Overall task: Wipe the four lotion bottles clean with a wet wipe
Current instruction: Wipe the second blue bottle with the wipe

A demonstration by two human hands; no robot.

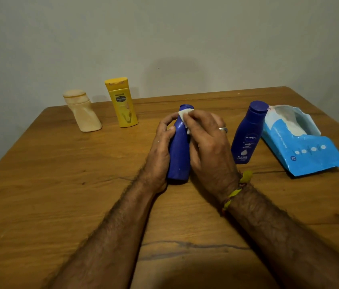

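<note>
Beige bottle: stands leaning at ten o'clock on the table, cap on; I cannot see what is inside.
Yellow bottle: upright just beside it toward eleven o'clock, flip cap closed.
My left hand: wrapped round the blue bottle at centre, its base on the wood.
Wet wipe: pinched in my right hand, pressed against that bottle's neck.
Nivea bottle: upright at two o'clock, cap on.
Wipes pack: torn open at three o'clock, something white inside, probably more wipes.
Surface: wooden table, grain streaked dark.
Room: plain pale wall at twelve o'clock.
</note>
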